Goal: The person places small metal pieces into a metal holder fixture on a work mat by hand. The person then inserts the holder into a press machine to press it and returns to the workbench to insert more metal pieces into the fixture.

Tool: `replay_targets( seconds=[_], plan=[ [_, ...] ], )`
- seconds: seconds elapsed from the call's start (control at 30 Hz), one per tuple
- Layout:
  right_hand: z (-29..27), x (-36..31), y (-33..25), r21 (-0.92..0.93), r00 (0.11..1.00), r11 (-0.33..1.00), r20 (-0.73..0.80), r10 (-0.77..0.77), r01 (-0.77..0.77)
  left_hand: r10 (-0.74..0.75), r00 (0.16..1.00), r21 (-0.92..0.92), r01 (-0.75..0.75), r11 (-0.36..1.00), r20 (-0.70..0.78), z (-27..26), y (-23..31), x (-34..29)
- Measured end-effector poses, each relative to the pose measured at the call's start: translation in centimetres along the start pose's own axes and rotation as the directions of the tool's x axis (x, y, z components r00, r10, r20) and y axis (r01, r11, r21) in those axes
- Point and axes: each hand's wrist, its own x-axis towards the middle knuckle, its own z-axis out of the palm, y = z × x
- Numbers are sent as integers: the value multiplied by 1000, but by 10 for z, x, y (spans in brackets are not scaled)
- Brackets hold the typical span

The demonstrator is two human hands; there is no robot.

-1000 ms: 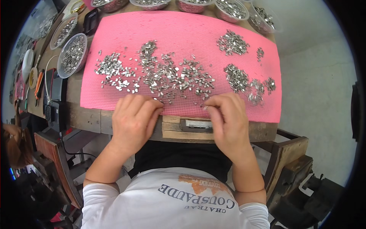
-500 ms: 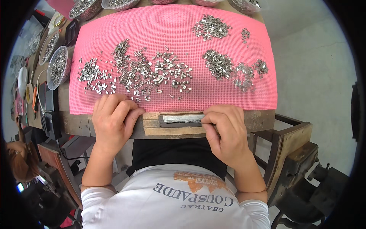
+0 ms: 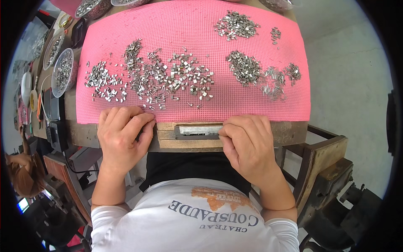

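Observation:
My left hand rests at the near edge of the pink mesh mat, thumb against the curled index finger. Whatever may be between those fingertips is hidden. At the right end of a narrow metal fixture, my right hand has its fingers bent and pressed together, covering that end. The fixture, a silvery bar with a dark slotted strip, is set on a wooden block at the table edge. Small silvery metal pieces lie scattered on the mat beyond my left hand.
Separate heaps of metal pieces and thin pins lie on the mat's right side. Clear plastic tubs of similar pieces stand at the left and far edges. A wooden stand is at right; another person is at far left.
My left hand has shifted slightly left and its thumb has drawn up against the index finger. My right fingertips have crept a little left along the fixture. The whole view has shifted slightly.

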Motion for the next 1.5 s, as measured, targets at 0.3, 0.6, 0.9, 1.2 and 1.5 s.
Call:
replay_targets(
  seconds=[0.3, 0.6, 0.9, 1.2, 1.5],
  plan=[
    [-4, 2, -2, -60, 998, 997, 48, -51, 54, -33, 999, -43, 33, 999, 0, 4, 6, 0],
    [-5, 2, -5, -89, 997, 994, 60, -53, 59, 56, 998, -481, -53, 875, -8, 23, 48, 17],
    [-4, 5, -3, -56, 996, 995, 16, -82, 83, 23, 1000, -522, -11, 853, 15, 42, 62, 13],
    [9, -7, -1, -140, 980, 980, -122, -157, 140, 27, 999, -492, -37, 870, -26, 44, 65, 11],
    [1, -12, 8, 132, 995, 991, -101, 12, 2, 122, 993, -380, -110, 919, 6, 35, 67, 17]
  ],
)
